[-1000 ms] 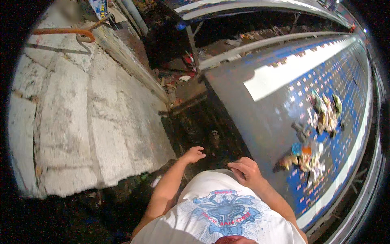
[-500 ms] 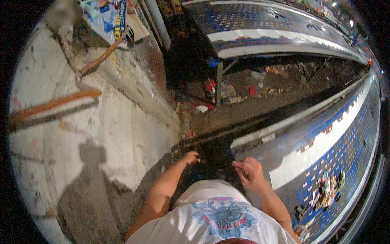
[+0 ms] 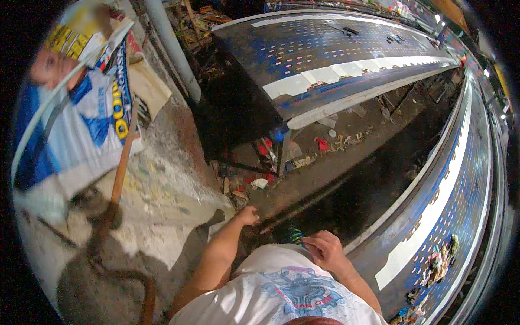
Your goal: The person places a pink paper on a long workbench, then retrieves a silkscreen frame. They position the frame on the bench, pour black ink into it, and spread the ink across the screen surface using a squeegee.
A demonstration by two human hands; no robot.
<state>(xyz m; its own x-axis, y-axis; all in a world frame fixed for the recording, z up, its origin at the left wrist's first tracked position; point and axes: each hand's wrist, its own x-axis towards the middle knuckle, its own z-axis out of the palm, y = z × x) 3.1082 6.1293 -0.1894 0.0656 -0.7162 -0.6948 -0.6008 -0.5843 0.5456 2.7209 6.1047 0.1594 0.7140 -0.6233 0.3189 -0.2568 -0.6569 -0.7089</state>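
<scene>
My left hand (image 3: 249, 215) hangs in front of me at the left of my waist, over the dark strip between the pale ledge and the tables. Its fingers are small and partly turned away, so their closure is unclear. At the right of my waist is my right hand (image 3: 325, 250), with bent fingers drawn toward the thumb. Whether anything sits in that closed grip is hidden. A green striped thing (image 3: 295, 235) shows just beside it, low down; its kind cannot be made out. The long printing table (image 3: 374, 246) runs along my right.
A second long table (image 3: 325, 81) with pale pieces along its edge stands ahead. Rags (image 3: 441, 260) lie on the right table. Scraps litter the floor near a table leg (image 3: 283, 157). On the left are a pale ledge (image 3: 179, 216), a rusty bar (image 3: 120, 173) and a printed banner (image 3: 65, 141).
The view has shifted: the banner fills more of the left side, and the far table sits lower and further left. My right hand is lower in the picture, nearer my waist.
</scene>
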